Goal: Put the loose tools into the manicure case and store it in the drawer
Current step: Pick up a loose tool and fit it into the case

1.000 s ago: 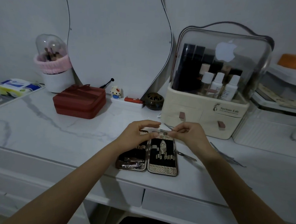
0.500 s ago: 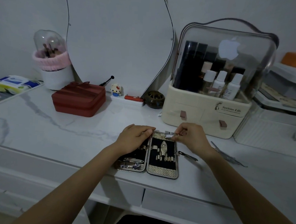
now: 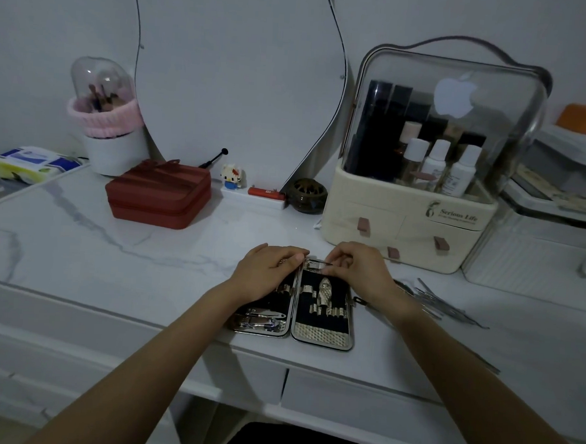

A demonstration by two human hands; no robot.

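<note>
Right hand (image 3: pixel 357 273) pinches thin metal tool (image 3: pixel 320 264) over textured case (image 3: pixel 324 306)

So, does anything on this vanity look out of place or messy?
Only the loose metal tools, scattered beside the open manicure case to its right, rather than in its slots. Nothing looks spilled or broken.

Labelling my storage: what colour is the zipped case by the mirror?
Dark red, seen in the head view: the zipped case.

marble desk (image 3: pixel 77 243), manicure case (image 3: pixel 322 333), red pouch (image 3: pixel 159 196)
</note>
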